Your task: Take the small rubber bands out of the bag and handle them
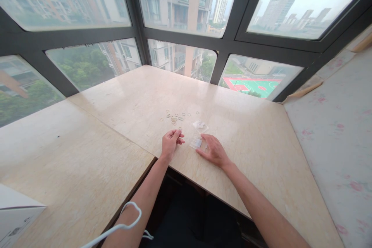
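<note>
My left hand [171, 143] is closed in a pinch, with a thin metal ring [180, 128] at the tips of its thumb and forefinger. Just beyond it, several similar rings [173, 119] lie scattered on the tabletop, some overlapping in a small heap. My right hand [214, 150] curves its thumb and fingers around the right side of a small clear plastic box [196, 142]. The box lies on the table and seems divided inside. Its raised or laid-back clear lid [200, 125] is on the far side, with something whitish on it that is too small to make out.
The pale marble-patterned tabletop [247, 135] has a seam on the left and a front edge near my forearms. A white carton [17, 217] stands at lower left. A white cable [128, 224] loops over my left forearm. Dark-framed windows and a flowered wall [337, 143] border the table.
</note>
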`<state>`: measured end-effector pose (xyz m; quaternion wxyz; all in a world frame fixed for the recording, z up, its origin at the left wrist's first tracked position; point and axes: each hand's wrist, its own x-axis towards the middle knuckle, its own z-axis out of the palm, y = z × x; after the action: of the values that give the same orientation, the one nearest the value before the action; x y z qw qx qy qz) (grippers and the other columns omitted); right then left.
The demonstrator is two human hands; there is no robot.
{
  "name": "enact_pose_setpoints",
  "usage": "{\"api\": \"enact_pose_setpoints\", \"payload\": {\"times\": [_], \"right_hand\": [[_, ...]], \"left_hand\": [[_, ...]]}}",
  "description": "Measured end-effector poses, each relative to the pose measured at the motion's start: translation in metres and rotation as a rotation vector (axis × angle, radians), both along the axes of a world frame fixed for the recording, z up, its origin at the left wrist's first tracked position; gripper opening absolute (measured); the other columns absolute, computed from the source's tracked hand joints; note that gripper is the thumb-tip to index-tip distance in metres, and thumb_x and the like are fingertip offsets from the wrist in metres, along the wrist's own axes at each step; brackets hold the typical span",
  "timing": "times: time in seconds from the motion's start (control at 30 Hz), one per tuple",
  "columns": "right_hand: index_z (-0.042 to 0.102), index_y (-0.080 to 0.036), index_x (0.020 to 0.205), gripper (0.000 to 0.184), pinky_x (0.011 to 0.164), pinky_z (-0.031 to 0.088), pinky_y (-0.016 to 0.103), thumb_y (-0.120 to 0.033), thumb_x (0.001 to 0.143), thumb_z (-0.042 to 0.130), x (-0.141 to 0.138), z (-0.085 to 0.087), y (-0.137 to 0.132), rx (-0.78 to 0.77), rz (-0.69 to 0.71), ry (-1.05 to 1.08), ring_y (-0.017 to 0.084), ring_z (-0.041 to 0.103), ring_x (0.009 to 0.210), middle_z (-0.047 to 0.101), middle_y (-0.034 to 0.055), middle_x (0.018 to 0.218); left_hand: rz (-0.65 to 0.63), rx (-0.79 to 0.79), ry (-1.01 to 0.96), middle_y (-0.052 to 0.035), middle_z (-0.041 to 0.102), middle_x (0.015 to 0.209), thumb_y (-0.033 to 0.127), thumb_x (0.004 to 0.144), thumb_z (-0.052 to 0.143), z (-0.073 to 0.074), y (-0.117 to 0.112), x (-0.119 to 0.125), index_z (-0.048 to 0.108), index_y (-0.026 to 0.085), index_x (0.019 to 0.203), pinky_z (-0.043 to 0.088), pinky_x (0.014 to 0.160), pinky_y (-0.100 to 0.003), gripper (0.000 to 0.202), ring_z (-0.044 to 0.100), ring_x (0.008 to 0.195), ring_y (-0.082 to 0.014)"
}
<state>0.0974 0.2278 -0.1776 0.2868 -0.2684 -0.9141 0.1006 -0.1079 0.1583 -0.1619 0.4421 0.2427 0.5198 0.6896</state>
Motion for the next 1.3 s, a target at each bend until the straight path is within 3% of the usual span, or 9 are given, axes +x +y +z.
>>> {"api": "enact_pose_setpoints", "payload": {"times": [0.2, 1.0, 1.3], "right_hand": [[0.044, -0.018, 0.129, 0.054, 0.092, 0.047, 0.047, -0.042, 0.084, 0.062, 0.0, 0.0, 0.0, 0.009, 0.005, 0.011, 0.029, 0.056, 0.109, 0.059, 0.0146, 0.119], [0.045, -0.018, 0.129, 0.054, 0.092, 0.047, 0.047, -0.043, 0.084, 0.062, -0.001, 0.0, 0.0, 0.004, -0.01, -0.006, 0.03, 0.056, 0.108, 0.059, 0.0144, 0.118], [0.044, -0.018, 0.131, 0.055, 0.093, 0.047, 0.048, -0.044, 0.085, 0.06, -0.001, -0.001, -0.001, 0.005, -0.024, -0.013, 0.03, 0.056, 0.109, 0.059, 0.0149, 0.119]], "left_hand": [[0.004, -0.022, 0.016, -0.0008, 0.058, 0.059, 0.042, 0.071, 0.074, 0.004, -0.002, 0.001, 0.065, 0.009, 0.085, 0.038, 0.042, -0.019, 0.038, 0.05, 0.041, -0.0074], [0.032, -0.006, -0.007, -0.0025, 0.062, 0.064, 0.043, 0.069, 0.077, 0.002, -0.004, 0.001, 0.063, 0.009, 0.085, 0.039, 0.044, -0.018, 0.04, 0.051, 0.043, -0.0063], [0.016, 0.055, -0.014, -0.0007, 0.06, 0.067, 0.054, 0.07, 0.073, -0.007, -0.001, -0.002, 0.056, 0.012, 0.086, 0.04, 0.044, -0.019, 0.048, 0.054, 0.043, -0.0083]]}}
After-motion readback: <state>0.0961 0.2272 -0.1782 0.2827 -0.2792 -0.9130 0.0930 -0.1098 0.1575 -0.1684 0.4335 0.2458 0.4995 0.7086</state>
